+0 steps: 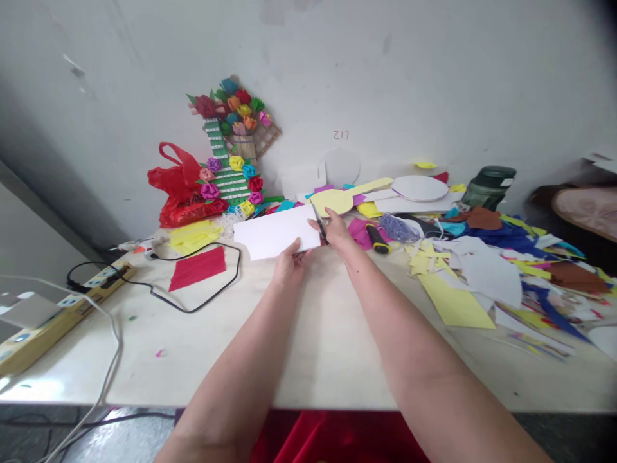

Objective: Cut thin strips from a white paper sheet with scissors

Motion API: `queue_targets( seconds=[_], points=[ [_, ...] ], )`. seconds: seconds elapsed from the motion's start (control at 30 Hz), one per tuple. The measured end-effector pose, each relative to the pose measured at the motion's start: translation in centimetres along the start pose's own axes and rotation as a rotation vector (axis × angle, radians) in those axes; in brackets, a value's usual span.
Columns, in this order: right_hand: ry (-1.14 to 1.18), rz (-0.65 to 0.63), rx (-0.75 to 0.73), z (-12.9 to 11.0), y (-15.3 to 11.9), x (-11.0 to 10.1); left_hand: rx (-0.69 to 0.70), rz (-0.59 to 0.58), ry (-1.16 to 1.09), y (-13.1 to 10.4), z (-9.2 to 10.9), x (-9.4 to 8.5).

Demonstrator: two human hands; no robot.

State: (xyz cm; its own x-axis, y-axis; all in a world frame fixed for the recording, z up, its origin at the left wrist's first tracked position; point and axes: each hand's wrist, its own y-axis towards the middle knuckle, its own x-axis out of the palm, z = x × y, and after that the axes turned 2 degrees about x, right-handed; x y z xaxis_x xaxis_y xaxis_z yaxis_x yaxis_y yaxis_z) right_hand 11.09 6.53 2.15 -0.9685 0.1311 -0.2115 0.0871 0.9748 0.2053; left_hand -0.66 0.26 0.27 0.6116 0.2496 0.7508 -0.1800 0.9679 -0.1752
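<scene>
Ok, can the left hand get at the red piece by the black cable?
Probably yes: the red piece lies uncovered, and the black cable between it and the left hand lies low. That hand holds the white card, though, and might have to let go first.

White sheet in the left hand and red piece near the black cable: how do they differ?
The white sheet is held in the left hand; the red piece lies on the table. The white sheet looks larger than the red piece. Both look flat and roughly four-sided.
</scene>
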Motion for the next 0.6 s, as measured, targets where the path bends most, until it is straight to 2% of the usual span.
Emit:
queue_targets(
  seconds=[0.33, 0.6],
  points=[
    [0.049, -0.086, 0.113, -2.2, -1.8, -0.9, 0.001, -0.001, 0.053, -0.2, -0.2, 0.1],
    [0.065, -0.090, 0.102, -2.1, -1.9, -1.0, 0.001, 0.014, 0.103, -0.1, -0.4, 0.0]
  ],
)
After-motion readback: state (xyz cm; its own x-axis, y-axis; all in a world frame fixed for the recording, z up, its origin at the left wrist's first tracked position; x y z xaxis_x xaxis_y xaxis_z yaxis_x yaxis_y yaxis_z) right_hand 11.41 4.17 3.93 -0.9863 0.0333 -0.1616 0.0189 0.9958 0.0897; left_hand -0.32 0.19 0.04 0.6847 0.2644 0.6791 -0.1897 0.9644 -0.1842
